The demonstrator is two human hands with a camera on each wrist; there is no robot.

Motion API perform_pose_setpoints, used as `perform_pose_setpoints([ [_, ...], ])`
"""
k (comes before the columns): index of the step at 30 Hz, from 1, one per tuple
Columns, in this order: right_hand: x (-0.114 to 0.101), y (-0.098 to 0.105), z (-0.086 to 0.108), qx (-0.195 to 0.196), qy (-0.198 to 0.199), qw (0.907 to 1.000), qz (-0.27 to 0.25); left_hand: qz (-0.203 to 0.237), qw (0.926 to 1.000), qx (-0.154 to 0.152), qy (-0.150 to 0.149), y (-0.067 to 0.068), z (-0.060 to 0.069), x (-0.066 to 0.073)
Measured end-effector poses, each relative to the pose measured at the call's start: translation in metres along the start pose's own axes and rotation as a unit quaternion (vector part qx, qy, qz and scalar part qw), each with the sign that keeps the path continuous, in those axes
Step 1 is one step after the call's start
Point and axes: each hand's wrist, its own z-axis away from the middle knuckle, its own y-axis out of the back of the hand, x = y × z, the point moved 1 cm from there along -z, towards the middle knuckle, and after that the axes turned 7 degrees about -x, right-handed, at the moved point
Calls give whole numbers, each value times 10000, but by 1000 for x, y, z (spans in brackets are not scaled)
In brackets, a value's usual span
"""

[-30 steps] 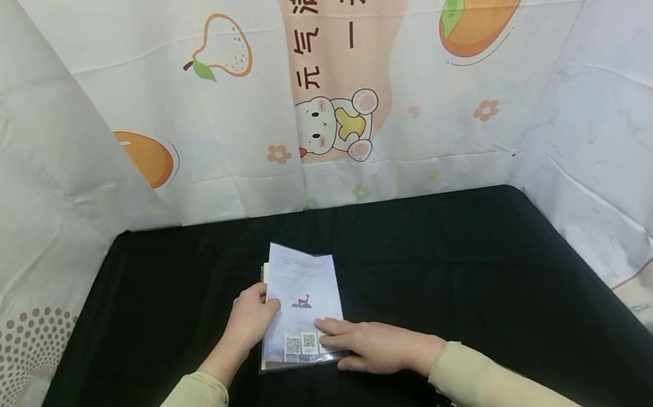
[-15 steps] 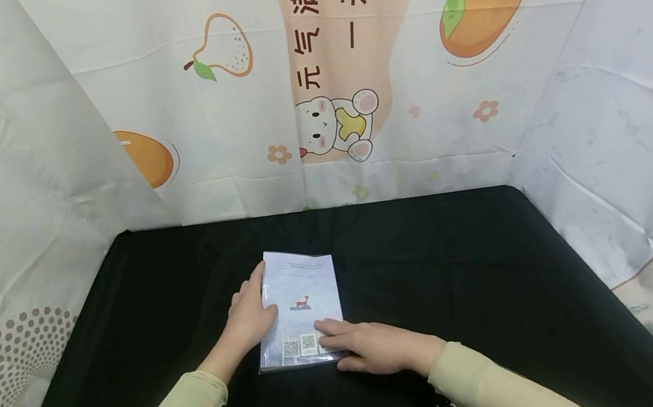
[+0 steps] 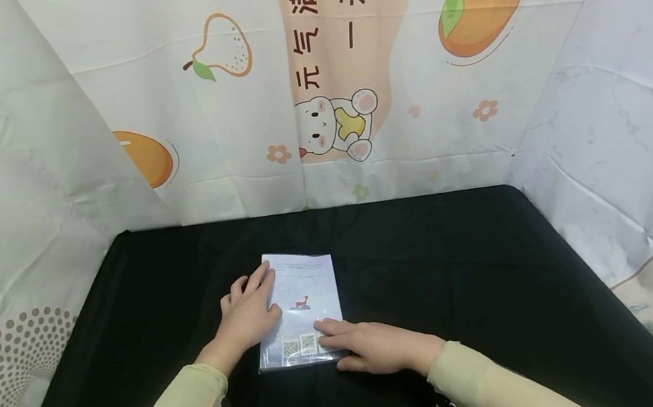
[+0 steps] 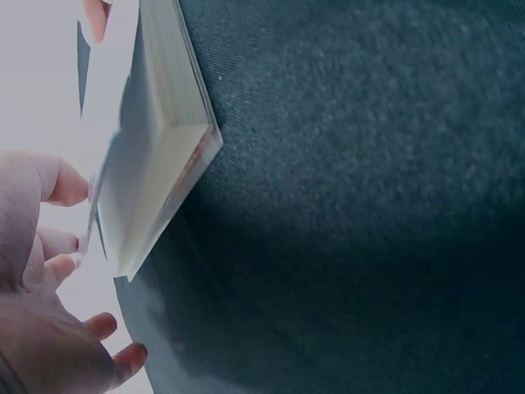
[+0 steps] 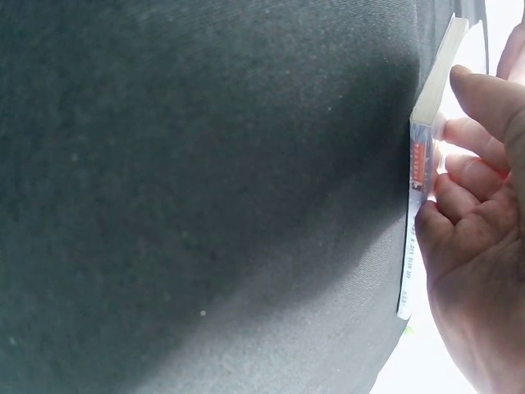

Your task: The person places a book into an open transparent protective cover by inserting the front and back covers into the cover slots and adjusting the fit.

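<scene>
A book (image 3: 316,281) with a pale lilac-blue cover lies on the black cloth. A small red animal picture (image 3: 302,302) and square codes (image 3: 308,345) are printed on it. My left hand (image 3: 245,318) touches the cover's left side, fingers extended over its upper left. In the left wrist view the cover stands slightly off the page block (image 4: 176,74). With fingers outstretched, my right hand (image 3: 383,347) rests on the lower right corner and hides part of the print. The right wrist view shows the spine (image 5: 419,164) with a red patch, beside that hand.
Black cloth (image 3: 463,281) covers the table around the book. Behind the table hangs a white curtain (image 3: 152,89) printed with fruit and a cartoon bear. More patterned cloth (image 3: 626,132) encloses the sides.
The lifted upper left of the cover has come down over the pages. My left hand has shifted from the left edge up onto the cover, spreading its fingers. The right hand stays put.
</scene>
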Motion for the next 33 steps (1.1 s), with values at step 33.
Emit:
perform_pose_setpoints([
  [33,-2,0,-1,-47,-79,9999,53,-896,9884,-944,-782,7,15,-28],
])
